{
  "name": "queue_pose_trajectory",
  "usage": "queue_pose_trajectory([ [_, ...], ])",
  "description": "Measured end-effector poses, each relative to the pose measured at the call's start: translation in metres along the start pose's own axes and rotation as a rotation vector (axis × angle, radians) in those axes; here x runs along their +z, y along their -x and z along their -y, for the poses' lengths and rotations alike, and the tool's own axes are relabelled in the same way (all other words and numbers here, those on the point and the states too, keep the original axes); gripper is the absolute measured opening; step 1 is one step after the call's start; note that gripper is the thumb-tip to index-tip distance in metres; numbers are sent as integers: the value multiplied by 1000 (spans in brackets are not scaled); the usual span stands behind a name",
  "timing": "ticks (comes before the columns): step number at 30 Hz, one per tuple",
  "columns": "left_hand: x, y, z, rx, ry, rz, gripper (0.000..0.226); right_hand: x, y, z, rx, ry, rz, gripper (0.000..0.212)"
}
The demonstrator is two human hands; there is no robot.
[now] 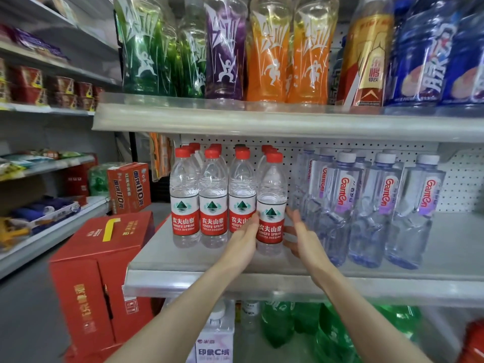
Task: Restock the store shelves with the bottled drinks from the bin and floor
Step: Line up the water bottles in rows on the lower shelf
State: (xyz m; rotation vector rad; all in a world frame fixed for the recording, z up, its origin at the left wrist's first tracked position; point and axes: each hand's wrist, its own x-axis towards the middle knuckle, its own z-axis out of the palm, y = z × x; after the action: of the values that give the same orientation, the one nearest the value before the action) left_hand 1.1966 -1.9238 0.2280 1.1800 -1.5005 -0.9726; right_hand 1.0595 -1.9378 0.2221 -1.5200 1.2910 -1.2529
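Water bottle [271, 195] upright between flat left hand [244, 239] and right hand [305, 241]

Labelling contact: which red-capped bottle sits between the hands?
The rightmost front red-capped bottle, beside the white-capped bottles: left hand touches its label, right hand open on its other side.

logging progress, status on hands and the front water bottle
Left hand open, flat against red-label water bottle. Right hand open beside it. Bottle upright on shelf. White-cap bottles close on its right.
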Motion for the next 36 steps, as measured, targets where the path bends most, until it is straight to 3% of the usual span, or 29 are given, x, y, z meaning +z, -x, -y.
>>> queue_pose_trajectory([
  [4, 3, -12, 6, -42, 0, -22, 56, 2, -8, -6, 22, -13, -5, 61],
  [13, 11, -28, 20, -58, 78, -53, 59, 12, -24, -24, 64, -65, -58, 95],
  [23, 14, -32, 31, -12, 130, -80, 78, 15, -20, -27, 33, -86, -115, 98],
  [28, 15, -33, 31, -11, 124, -85, 87, 14, -19, -26, 47, -95, -103, 90],
  [36, 14, -31, 27, -43, 102, -83, 79, 11, -21, -27, 38, -102, -74, 82],
])
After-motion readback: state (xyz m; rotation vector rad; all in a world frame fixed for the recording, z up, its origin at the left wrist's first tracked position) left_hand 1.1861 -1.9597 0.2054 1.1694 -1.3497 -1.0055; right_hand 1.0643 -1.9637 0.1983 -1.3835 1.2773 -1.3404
